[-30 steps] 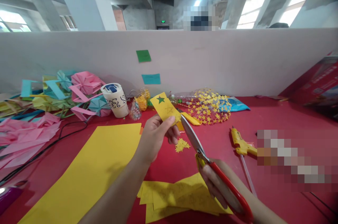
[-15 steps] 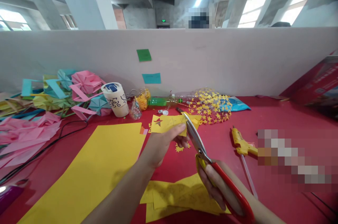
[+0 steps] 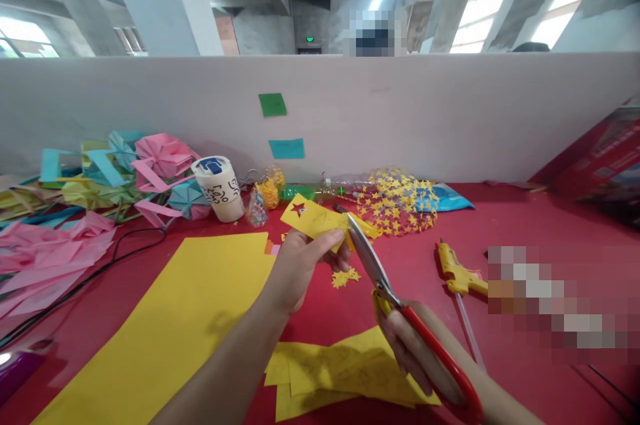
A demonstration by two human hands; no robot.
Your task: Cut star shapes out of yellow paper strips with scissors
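Note:
My left hand (image 3: 305,261) pinches a strip of yellow paper (image 3: 315,218) between thumb and fingers. A star-shaped hole shows near the strip's left end, with faint pencil lines beside it. My right hand (image 3: 407,338) is closed round the handles of red-and-yellow scissors (image 3: 383,288). Their blades lie at the strip's right edge, looking nearly closed. Under the left hand, several small yellow stars (image 3: 345,277) lie on the red table (image 3: 325,315). Nearer me are overlapping yellow paper pieces (image 3: 345,375) with drawn outlines.
Large yellow sheets (image 3: 200,305) lie at left, near folded pink and blue paper shapes (image 3: 160,165) and a roll of tape (image 3: 220,191). Behind the hands are a green bottle (image 3: 300,193) and a star-covered clear ball (image 3: 397,201). A yellow glue gun (image 3: 457,271) lies at right.
The yellow strip has tilted, its left end rising and its right end dropping, as my left hand turned and moved slightly left. The scissors have shifted only a little.

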